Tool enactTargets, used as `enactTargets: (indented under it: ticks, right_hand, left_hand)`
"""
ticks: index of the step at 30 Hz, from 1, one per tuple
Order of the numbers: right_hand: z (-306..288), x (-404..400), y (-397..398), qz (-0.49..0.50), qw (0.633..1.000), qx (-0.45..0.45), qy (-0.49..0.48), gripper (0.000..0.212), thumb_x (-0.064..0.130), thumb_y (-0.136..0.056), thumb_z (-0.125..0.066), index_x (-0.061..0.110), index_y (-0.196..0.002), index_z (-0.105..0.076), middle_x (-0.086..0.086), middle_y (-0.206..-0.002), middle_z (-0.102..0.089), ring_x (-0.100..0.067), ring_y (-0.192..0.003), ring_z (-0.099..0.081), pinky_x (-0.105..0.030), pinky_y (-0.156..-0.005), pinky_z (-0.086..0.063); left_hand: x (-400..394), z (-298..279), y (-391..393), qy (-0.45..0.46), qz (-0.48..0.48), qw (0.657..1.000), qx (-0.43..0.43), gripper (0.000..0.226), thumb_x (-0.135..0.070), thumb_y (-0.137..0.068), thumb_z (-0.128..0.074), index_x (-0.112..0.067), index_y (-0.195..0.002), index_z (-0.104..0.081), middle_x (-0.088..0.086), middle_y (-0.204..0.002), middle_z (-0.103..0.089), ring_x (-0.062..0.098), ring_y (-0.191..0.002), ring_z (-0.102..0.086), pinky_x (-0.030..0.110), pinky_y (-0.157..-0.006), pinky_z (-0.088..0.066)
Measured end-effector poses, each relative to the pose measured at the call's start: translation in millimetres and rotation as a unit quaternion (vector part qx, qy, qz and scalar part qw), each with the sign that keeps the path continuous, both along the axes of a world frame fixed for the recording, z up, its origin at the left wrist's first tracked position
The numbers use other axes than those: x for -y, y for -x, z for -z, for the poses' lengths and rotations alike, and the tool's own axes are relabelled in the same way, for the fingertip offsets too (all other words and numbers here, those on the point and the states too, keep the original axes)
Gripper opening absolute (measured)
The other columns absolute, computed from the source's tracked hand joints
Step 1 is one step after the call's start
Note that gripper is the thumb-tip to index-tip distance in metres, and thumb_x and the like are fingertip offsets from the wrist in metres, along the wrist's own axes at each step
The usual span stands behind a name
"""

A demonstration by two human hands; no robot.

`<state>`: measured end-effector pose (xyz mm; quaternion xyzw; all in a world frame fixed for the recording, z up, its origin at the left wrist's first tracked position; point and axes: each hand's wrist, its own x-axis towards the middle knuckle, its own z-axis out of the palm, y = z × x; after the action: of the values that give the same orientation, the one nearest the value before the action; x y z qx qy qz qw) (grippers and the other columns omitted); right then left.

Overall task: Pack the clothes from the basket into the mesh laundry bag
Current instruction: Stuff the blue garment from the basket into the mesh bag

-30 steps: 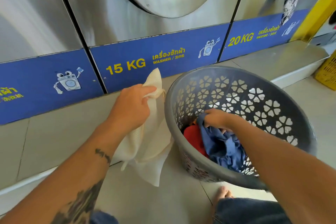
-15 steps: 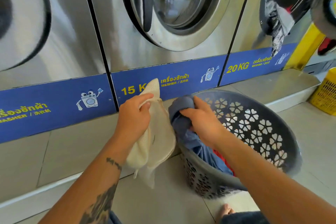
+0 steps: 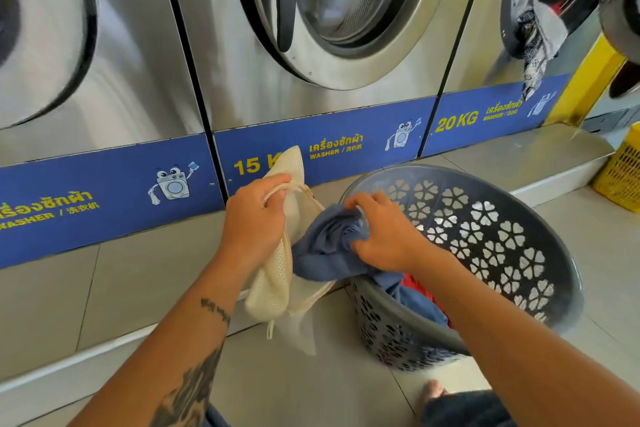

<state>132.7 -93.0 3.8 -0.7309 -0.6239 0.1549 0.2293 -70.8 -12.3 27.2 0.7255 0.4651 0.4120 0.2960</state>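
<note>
A cream mesh laundry bag [image 3: 273, 284] hangs in the air, and my left hand [image 3: 254, 218] grips its drawstring rim. My right hand [image 3: 382, 236] is shut on a blue garment [image 3: 322, 246], bunched against the bag's mouth; its tail still trails over the rim of the grey basket [image 3: 502, 236]. The basket has flower-shaped cutouts and stands tilted on the tiled floor to the right. A red garment [image 3: 415, 288] shows inside it, mostly hidden by my right forearm.
Steel washers with blue 15 KG and 20 KG panels [image 3: 329, 149] stand on a raised step just behind. Clothes hang from the open right washer [image 3: 535, 31]. A yellow basket [image 3: 620, 173] sits at the far right. My bare foot [image 3: 431, 390] is near the grey basket.
My right hand lifted the blue garment out of the basket and carried it left to the bag's mouth. My left hand kept holding the bag. The view tilted upward.
</note>
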Motion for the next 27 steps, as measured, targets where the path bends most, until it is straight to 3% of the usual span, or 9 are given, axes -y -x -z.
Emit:
enactTargets:
  ticks: [2,5,7,9,13,17,22,24,27]
  right_hand:
    - [20.0,0.4,-10.2,0.023,0.988,-0.112,0.106,0.081,0.018,-0.069,-0.072,0.031,-0.143,-0.042,-0.015,-0.133,-0.048,-0.032,-0.115,-0.050,-0.042,-0.095,-0.045]
    - [40.9,0.5,-18.9,0.088,0.916,-0.352,0.172,0.048,0.017,-0.066,-0.068,0.029,-0.113,-0.066,-0.024,-0.105,-0.067,-0.030,-0.086,-0.060,-0.045,-0.073,-0.046]
    - [44.3,-3.1,-22.8,0.113,0.938,-0.296,0.142,0.022,0.007,-0.076,-0.064,0.006,-0.097,-0.069,-0.023,-0.083,-0.066,-0.027,-0.070,-0.061,-0.042,-0.064,-0.048]
    - [41.4,-6.4,-22.5,0.129,0.970,-0.182,0.103,0.017,0.002,-0.078,-0.058,-0.007,-0.092,-0.064,-0.022,-0.075,-0.064,-0.026,-0.067,-0.060,-0.039,-0.060,-0.050]
    - [6.2,-10.1,-3.7,0.135,0.986,-0.093,-0.020,0.023,0.008,-0.075,-0.056,0.017,-0.096,-0.058,-0.006,-0.085,-0.066,-0.026,-0.078,-0.063,-0.036,-0.062,-0.050]
    - [-15.6,-7.6,36.8,0.083,0.989,0.002,-0.118,0.022,0.012,-0.077,-0.057,0.012,-0.099,-0.055,-0.006,-0.087,-0.059,-0.032,-0.076,-0.054,-0.037,-0.062,-0.039]
    - [-2.1,6.7,74.1,-0.051,0.997,-0.024,-0.051,0.018,0.015,-0.084,-0.064,0.010,-0.098,-0.054,-0.012,-0.094,-0.062,-0.031,-0.084,-0.058,-0.050,-0.073,-0.051]
    - [8.3,10.0,76.2,-0.127,0.991,0.021,0.026,0.018,0.012,-0.087,-0.060,0.009,-0.105,-0.056,-0.014,-0.099,-0.062,-0.033,-0.087,-0.058,-0.051,-0.075,-0.051]
    - [14.2,9.0,74.5,-0.193,0.967,0.143,0.090,0.047,0.013,-0.086,-0.058,0.017,-0.132,-0.054,-0.011,-0.110,-0.059,-0.031,-0.093,-0.054,-0.044,-0.080,-0.051]
  left_hand:
    - [0.1,1.8,-2.0,-0.004,0.004,1.000,-0.003,0.032,-0.017,-0.096,-0.049,-0.029,-0.120,-0.067,-0.005,-0.125,-0.063,-0.001,-0.098,-0.045,0.017,-0.086,-0.032]
    - [0.7,3.6,-4.6,-0.005,-0.002,1.000,-0.009,0.032,-0.019,-0.097,-0.049,-0.030,-0.122,-0.066,-0.003,-0.128,-0.061,0.001,-0.100,-0.044,0.019,-0.088,-0.033]
    - [0.5,4.5,-5.9,-0.007,0.002,1.000,-0.015,0.032,-0.019,-0.097,-0.049,-0.031,-0.122,-0.066,-0.003,-0.129,-0.060,0.002,-0.101,-0.044,0.019,-0.088,-0.033]
    - [0.0,4.8,-7.1,-0.010,0.004,1.000,-0.017,0.032,-0.019,-0.096,-0.049,-0.030,-0.121,-0.066,-0.003,-0.129,-0.061,0.004,-0.104,-0.047,0.019,-0.088,-0.033]
    - [-1.0,2.7,-8.3,-0.011,0.006,1.000,-0.014,0.032,-0.016,-0.095,-0.051,-0.028,-0.120,-0.067,-0.004,-0.127,-0.062,0.011,-0.112,-0.053,0.019,-0.089,-0.033]
    - [-5.0,-5.1,-1.7,-0.009,-0.020,0.999,0.024,0.031,-0.015,-0.093,-0.053,-0.029,-0.115,-0.069,-0.005,-0.119,-0.067,0.011,-0.103,-0.057,0.019,-0.084,-0.038]
    - [-7.5,-6.4,12.4,0.006,-0.031,0.999,0.039,0.031,-0.014,-0.093,-0.052,-0.029,-0.113,-0.070,-0.016,-0.110,-0.061,0.002,-0.098,-0.053,0.016,-0.084,-0.036]
    - [-5.1,-3.4,13.4,0.016,-0.015,0.999,0.036,0.032,-0.015,-0.094,-0.050,-0.029,-0.114,-0.070,-0.016,-0.113,-0.061,0.004,-0.102,-0.054,0.019,-0.086,-0.039]
    - [-2.3,-1.7,11.8,0.016,-0.014,0.999,0.035,0.032,-0.016,-0.095,-0.050,-0.030,-0.114,-0.070,-0.013,-0.115,-0.063,0.008,-0.101,-0.056,0.021,-0.087,-0.041]
